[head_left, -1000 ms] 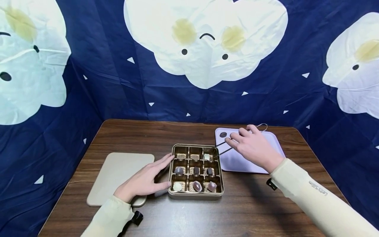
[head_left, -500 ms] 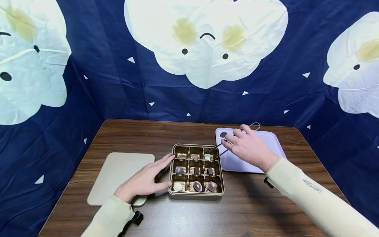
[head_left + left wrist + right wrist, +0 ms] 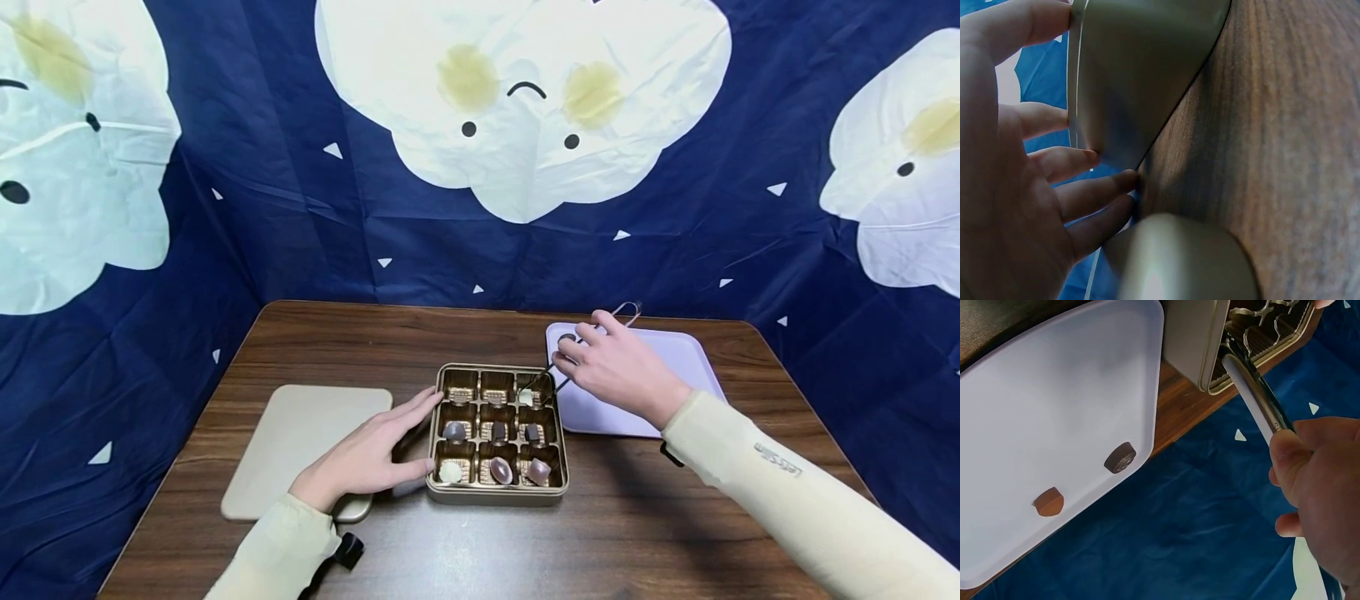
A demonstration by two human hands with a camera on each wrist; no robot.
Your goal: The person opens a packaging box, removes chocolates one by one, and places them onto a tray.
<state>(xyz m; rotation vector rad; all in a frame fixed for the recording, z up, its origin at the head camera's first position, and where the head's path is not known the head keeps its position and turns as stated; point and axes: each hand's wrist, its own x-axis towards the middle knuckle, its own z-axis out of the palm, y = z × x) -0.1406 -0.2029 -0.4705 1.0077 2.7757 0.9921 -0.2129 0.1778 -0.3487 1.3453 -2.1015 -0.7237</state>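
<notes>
A square gold tin [image 3: 497, 498], split into several compartments, holds chocolates. My right hand [image 3: 618, 371] grips a pair of metal tongs [image 3: 1254, 394], whose dark tips reach down into the back right compartment. Between those tips sits a small white chocolate [image 3: 526, 397]; whether they squeeze it I cannot tell. My left hand [image 3: 371, 457] lies along the tin's left side, fingers extended. In the left wrist view, its fingertips [image 3: 1088, 157] touch the tin's wall. Dark chocolates [image 3: 498, 432] stand in the middle row, and pink ones [image 3: 538, 472] in front.
Right of the tin lies a lilac tray [image 3: 603, 417]. It carries a dark chocolate [image 3: 1120, 458] and a reddish-brown one [image 3: 1049, 502] near one edge. A beige, rounded lid [image 3: 292, 446] rests on the wooden table [image 3: 637, 533] at left, partly under the left forearm.
My right hand has moved left, and the tongs stand steeper with their tips still in the back right compartment. The white chocolate has turned slightly. My left hand has stayed put.
</notes>
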